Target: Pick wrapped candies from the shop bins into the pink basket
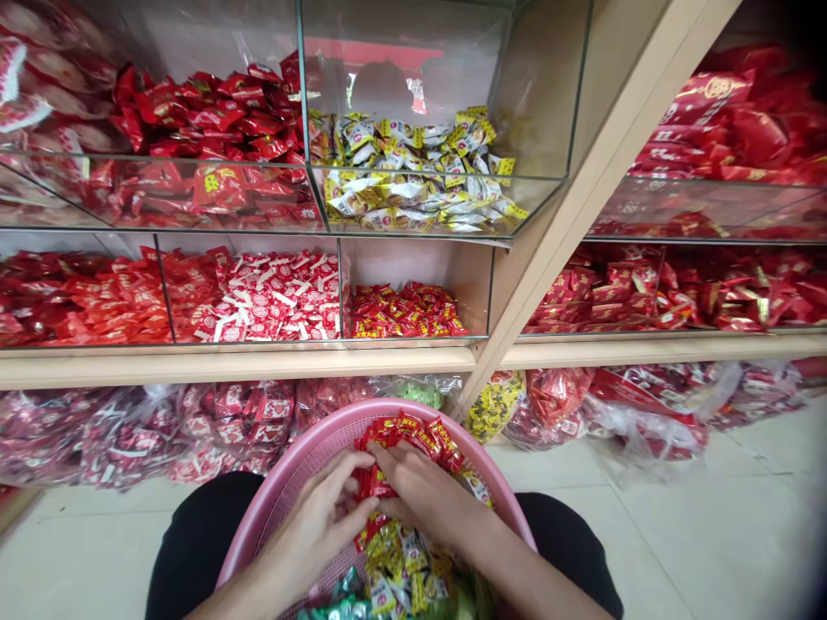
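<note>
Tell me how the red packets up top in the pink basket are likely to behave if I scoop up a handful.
The red packets are probably slippery against each other, since their wrappers are shiny. Each looks small beside the right hand, so likely light. They lie loosely heaped in the pink basket, so a few may slide off.

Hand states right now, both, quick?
Left hand: fingers loosely curled at the red-wrapped candies in the pink basket; whether it grips any cannot be told.
Right hand: over those candies, fingertips partly hidden; grip cannot be told.
</note>
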Demonstrator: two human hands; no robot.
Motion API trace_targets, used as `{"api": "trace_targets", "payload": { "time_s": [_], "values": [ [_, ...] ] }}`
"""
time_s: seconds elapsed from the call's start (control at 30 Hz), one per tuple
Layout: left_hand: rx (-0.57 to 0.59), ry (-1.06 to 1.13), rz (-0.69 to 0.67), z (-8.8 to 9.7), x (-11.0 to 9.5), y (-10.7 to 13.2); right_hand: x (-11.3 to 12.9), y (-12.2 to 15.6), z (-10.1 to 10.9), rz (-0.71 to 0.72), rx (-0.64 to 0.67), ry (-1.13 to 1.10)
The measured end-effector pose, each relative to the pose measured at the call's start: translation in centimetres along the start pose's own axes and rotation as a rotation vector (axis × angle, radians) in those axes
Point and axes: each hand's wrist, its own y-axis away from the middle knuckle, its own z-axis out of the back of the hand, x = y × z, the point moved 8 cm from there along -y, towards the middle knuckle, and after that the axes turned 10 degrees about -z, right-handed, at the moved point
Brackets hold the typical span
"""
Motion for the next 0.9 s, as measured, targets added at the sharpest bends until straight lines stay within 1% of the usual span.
{"api": "trace_targets", "payload": {
  "time_s": [0.1,0.23,0.33,0.43,0.53,0.63,0.7,0.8,0.9],
  "values": [
    [0.013,-0.047,0.036,0.1,1.0,0.4,0.2,-0.5,-0.6,-0.007,0.034,-0.014],
    [0.015,-0.110,0.012,0.1,2.3,0.8,0.7,-1.0,-1.5,0.012,0.068,0.022],
    [0.025,-0.094,0.007,-0.1,2.9,0.9,0.8,-1.1,-2.3,-0.005,0.100,0.044],
    [0.061,-0.034,0.028,-0.4,3.0,0.8,0.9,-1.2,-2.8,0.007,0.106,0.036],
    [0.059,0.000,0.029,-0.4,3.2,0.7,1.1,-1.3,-3.0,0.024,0.102,0.022],
    [0.052,-0.025,0.031,-0.3,3.7,0.7,1.2,-1.4,-2.7,0.022,0.091,0.007],
    [0.078,-0.056,0.036,-0.5,4.0,0.8,1.3,-1.4,-2.4,0.029,0.078,-0.007],
    [0.096,-0.074,0.009,-0.6,3.8,0.8,1.4,-1.2,-2.4,0.049,0.074,-0.005],
    [0.111,-0.021,-0.057,-0.7,2.5,0.6,1.4,-1.0,-2.7,0.063,0.074,0.005]
  ]
}}
